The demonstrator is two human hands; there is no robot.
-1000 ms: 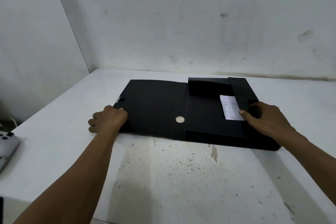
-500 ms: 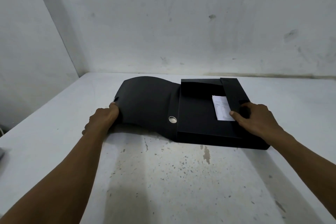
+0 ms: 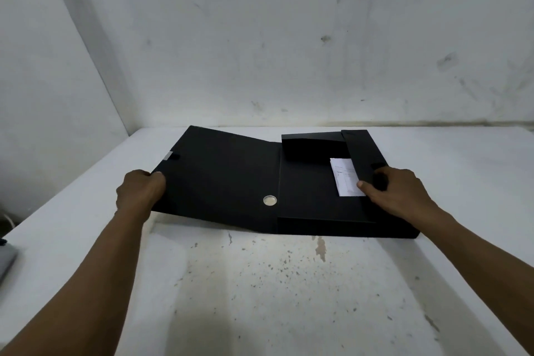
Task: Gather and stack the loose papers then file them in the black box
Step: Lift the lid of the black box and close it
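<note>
Print on papers in black box too blurred to read.

The white tabletop in front of me is pitted with dark specks, with a brownish stain near its middle. Behind the tabletop rises a white plaster back wall, scuffed and smudged grey. A side wall meets it above the tabletop's far left corner. At the tabletop's left edge I see a grey object, mostly out of frame.
</note>
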